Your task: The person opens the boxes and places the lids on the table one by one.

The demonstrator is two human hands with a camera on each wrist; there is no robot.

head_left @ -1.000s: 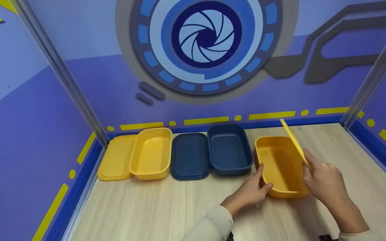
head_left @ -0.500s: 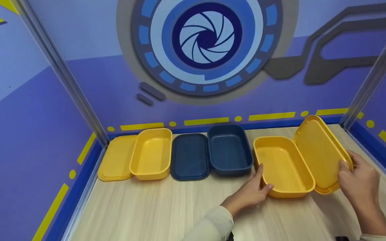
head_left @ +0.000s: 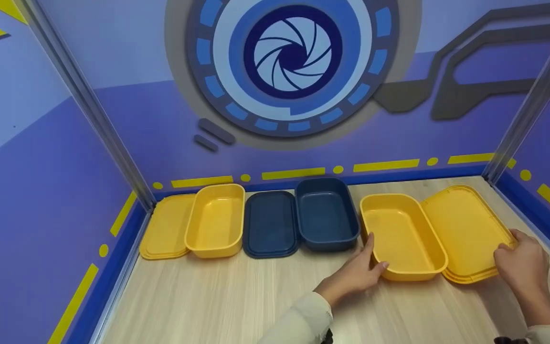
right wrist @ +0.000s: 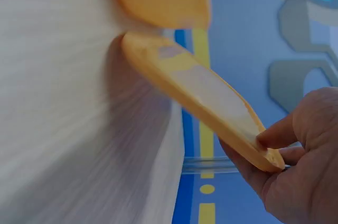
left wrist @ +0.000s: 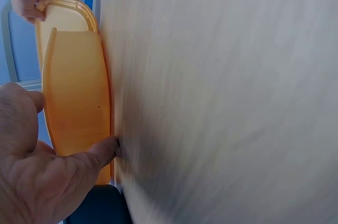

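A yellow lunch box (head_left: 405, 239) stands at the right on the wooden table. My left hand (head_left: 357, 272) holds its near left corner, thumb on the front end and fingers along the left side. In the left wrist view the thumb presses low on the box wall (left wrist: 79, 92). To the right of the box, its yellow lid (head_left: 470, 234) slants with the inner face up. My right hand (head_left: 523, 260) pinches the lid's right edge between thumb and fingers. The right wrist view has that edge raised, while the lid's (right wrist: 185, 97) opposite edge is down near the table.
Left of the held box stand an open navy box (head_left: 327, 215), a navy lid (head_left: 271, 224), another yellow box (head_left: 215, 220) and a yellow lid (head_left: 167, 227), in a row. Printed panels (head_left: 127, 119) wall the table (head_left: 237, 301) at the back and sides.
My right hand has swung the yellow lid from above the box out to the right and lowered it, turning its inner face up. The left hand stays on the box.
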